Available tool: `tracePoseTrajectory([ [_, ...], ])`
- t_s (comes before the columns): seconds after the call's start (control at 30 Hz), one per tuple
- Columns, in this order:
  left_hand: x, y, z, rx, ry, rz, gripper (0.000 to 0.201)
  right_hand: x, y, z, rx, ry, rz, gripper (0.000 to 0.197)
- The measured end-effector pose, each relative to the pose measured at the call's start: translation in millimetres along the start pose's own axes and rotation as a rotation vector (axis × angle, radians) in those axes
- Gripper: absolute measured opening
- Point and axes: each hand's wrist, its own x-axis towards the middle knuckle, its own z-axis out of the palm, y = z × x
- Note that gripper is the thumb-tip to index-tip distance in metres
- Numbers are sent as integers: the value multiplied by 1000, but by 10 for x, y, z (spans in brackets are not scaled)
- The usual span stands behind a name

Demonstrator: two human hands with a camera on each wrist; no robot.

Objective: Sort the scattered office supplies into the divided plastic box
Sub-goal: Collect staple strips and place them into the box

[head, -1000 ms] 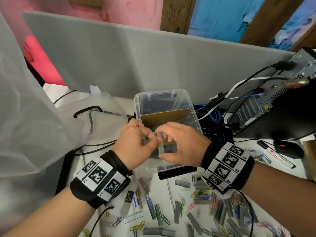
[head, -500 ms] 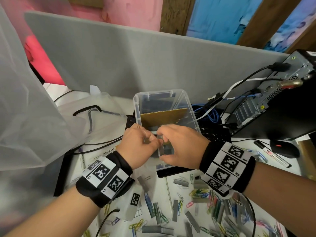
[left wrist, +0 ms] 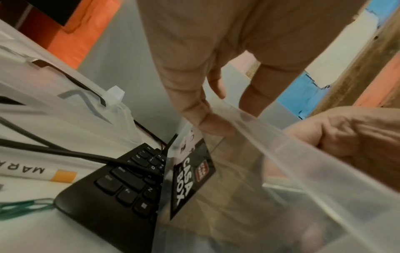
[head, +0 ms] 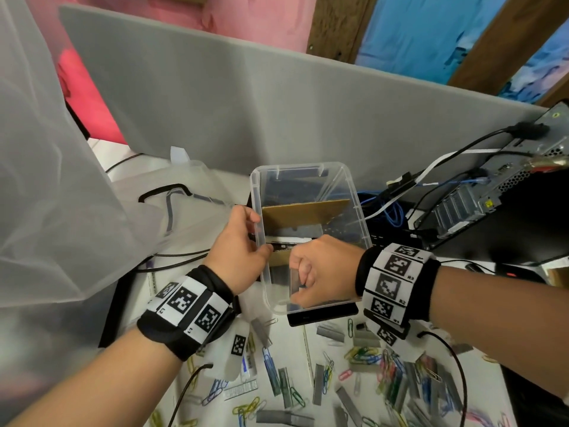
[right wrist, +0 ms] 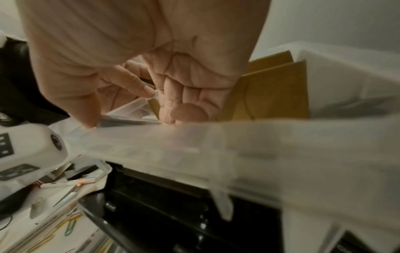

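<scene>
The clear plastic box (head: pixel 354 208) sits on a black keyboard (left wrist: pixel 121 181). Its left wall is pinched by the left hand (head: pixel 240 254). The right hand (head: pixel 320 269) is curled inside the box around a clear flat piece (head: pixel 297 282). The box could be tipped off the keyboard if pushed hard. Paper clips (head: pixel 360 354) and staple strips (head: pixel 318 385) are scattered nearby. Cables (head: pixel 388 208) lie beside the box.

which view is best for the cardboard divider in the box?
Head view: the cardboard divider shows whole, standing across the clear plastic box, beyond both hands. The right wrist view shows it close but partly hidden behind the right hand. The left wrist view shows only a brown blur through the box wall.
</scene>
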Motion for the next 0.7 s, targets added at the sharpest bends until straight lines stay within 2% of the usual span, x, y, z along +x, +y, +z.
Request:
tracePoseTrajectory([
  [0.1,9,-2,-16,-49,-11,-24,36,36,-53,-27,43,-48,-25,36],
  [0.2,0,-10,-14,-29,17,1,28,23,-71,-79,64,-14,-70,40],
  [0.27,-47,19,-18,110,123,94,14,-14,-70,-106,81,42,-107,39],
  [0.33,-109,55,-47,200,202,206,13,-69,-63,-118,76,134,-158,43],
  [0.4,-157,81,-74,221,135,203,20,-119,-63,-128,77,248,-210,47],
  [0.47,-181,102,-87,224,6,140,23,-153,-62,-139,83,337,-257,48],
  [0.53,-197,141,-74,175,-67,96,22,-178,-73,-149,92,390,-285,44],
  [0.63,-210,212,-47,66,-107,68,20,-209,-100,-139,48,438,-300,42],
  [0.7,-205,223,-48,28,-98,54,19,-246,-140,-152,38,404,-251,54],
])
